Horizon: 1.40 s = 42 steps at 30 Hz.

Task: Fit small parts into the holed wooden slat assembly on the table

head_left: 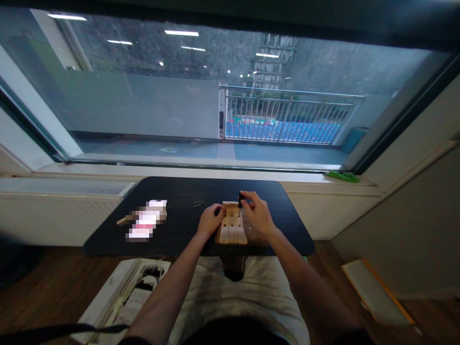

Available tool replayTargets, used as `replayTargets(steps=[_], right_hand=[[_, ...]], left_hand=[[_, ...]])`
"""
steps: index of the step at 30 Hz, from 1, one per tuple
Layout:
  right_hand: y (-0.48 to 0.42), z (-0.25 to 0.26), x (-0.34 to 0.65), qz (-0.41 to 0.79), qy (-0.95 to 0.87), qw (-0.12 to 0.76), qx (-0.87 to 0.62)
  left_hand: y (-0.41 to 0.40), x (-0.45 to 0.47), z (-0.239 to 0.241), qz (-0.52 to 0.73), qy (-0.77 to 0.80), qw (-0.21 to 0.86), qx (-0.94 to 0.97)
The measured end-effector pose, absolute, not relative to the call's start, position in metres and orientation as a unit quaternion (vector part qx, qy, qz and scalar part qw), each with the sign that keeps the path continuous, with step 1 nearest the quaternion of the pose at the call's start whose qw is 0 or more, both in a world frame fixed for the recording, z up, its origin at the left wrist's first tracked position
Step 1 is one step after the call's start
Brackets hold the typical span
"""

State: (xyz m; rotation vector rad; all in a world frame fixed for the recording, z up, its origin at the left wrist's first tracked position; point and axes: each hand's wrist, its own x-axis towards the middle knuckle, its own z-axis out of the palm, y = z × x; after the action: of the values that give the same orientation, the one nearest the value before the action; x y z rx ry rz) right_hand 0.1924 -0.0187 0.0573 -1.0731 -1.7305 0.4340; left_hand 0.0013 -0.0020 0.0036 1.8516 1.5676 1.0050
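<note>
One black handle [241, 198], pinched in right grip [259, 215], over wooden block [231, 234]; left grip [209, 221] unclear.

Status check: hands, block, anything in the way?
Right hand pinching black piece at wooden block's far right corner. Left hand at block's left edge, grip unclear. Small metal pieces lie apart, left of block.

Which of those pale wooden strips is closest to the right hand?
The rightmost strip, directly beside the brown part. The other pale strips lie farther left, toward the left hand.
</note>
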Motion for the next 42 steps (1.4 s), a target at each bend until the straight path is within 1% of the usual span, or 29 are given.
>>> replayTargets(steps=[30,36,42], right_hand=[[-0.0196,0.0536,0.1944,0.137,-0.719,0.5,-0.462],[-0.0157,0.0517,0.194,0.13,-0.727,0.514,-0.437],[-0.0137,0.0492,0.1936,0.155,-0.721,0.52,-0.431]], left_hand=[[-0.0018,0.0018,0.0031,0.369,0.58,0.252,0.682],[-0.0011,0.0013,0.0024,0.37,0.574,0.254,0.685],[0.0002,0.0015,0.002,0.368,0.577,0.25,0.684]])
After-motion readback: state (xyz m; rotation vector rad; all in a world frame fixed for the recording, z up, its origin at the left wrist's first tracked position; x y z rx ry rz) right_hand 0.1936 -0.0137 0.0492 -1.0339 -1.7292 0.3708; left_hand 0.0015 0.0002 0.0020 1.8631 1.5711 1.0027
